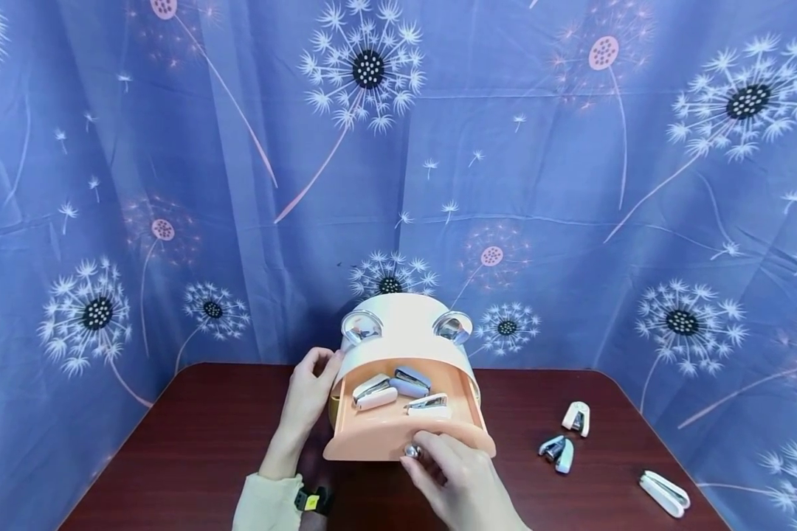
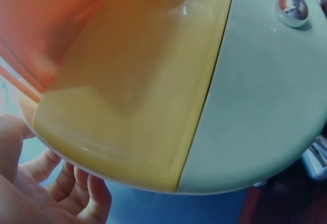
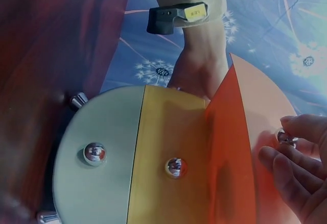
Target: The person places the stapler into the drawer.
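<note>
A small white, round-bodied drawer cabinet (image 1: 398, 324) stands on the table, its peach top drawer (image 1: 365, 445) pulled out. My right hand (image 1: 461, 472) pinches the drawer's silver knob (image 1: 412, 450) between thumb and fingers. Inside the drawer lie a white-and-pink mini stapler (image 1: 375, 394), a blue one (image 1: 409, 382) and a white one (image 1: 429, 406). My left hand (image 1: 311, 391) rests against the cabinet's left side, fingers bent along its wall. Below, the yellow drawer (image 2: 133, 91) and the green drawer (image 2: 255, 81) are closed.
On the dark red table (image 1: 192, 442), to the right, lie a white mini stapler (image 1: 577, 418), a light blue one (image 1: 558, 453) and a longer white stapler (image 1: 665, 493). Two shiny domes (image 1: 362, 326) sit atop the cabinet. A blue dandelion-patterned curtain (image 1: 505, 169) hangs behind.
</note>
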The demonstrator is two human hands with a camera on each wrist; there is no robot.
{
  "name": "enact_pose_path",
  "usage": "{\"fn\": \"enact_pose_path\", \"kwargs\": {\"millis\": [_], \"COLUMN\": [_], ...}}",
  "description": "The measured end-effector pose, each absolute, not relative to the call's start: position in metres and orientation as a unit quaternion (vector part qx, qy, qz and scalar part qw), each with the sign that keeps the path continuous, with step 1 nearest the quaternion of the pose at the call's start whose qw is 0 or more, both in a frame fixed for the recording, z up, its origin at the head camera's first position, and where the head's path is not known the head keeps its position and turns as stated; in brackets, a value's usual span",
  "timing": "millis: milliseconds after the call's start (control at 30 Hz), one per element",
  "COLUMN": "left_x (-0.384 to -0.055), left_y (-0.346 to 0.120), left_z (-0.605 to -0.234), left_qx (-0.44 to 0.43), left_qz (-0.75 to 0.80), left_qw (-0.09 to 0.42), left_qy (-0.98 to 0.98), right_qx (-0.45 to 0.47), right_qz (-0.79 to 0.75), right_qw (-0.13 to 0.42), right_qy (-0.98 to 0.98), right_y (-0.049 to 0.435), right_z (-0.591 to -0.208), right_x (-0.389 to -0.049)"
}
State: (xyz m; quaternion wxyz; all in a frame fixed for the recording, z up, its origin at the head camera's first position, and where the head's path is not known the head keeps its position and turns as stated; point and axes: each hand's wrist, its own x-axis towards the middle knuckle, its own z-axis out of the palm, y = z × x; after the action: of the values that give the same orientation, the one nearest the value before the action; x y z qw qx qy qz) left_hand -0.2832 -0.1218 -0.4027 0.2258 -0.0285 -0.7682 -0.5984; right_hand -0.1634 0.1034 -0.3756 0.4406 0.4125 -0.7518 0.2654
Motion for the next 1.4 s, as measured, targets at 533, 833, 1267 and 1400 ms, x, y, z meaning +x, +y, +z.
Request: {"fn": "enact_pose_path", "kwargs": {"millis": [533, 833, 1267, 1400], "left_x": [-0.264, -0.262, -0.282, -0.282], "left_y": [-0.117, -0.116, -0.123, -0.124], "left_z": [-0.378, -0.378, -0.403, -0.403], "left_qx": [-0.027, -0.022, -0.026, -0.029], "left_qz": [-0.601, -0.602, -0.604, -0.602], "left_qw": [0.201, 0.198, 0.206, 0.206], "left_qy": [-0.773, -0.773, -0.770, -0.771], "right_qx": [0.380, 0.371, 0.343, 0.335], "right_qz": [0.305, 0.301, 0.311, 0.321], "right_qw": [0.423, 0.427, 0.391, 0.390], "right_qy": [-0.764, -0.768, -0.795, -0.795], "right_y": [0.099, 0.097, 0.093, 0.092], "right_z": [-0.375, -0.377, -0.378, -0.380], "right_x": [-0.193, -0.207, -0.226, -0.231]}}
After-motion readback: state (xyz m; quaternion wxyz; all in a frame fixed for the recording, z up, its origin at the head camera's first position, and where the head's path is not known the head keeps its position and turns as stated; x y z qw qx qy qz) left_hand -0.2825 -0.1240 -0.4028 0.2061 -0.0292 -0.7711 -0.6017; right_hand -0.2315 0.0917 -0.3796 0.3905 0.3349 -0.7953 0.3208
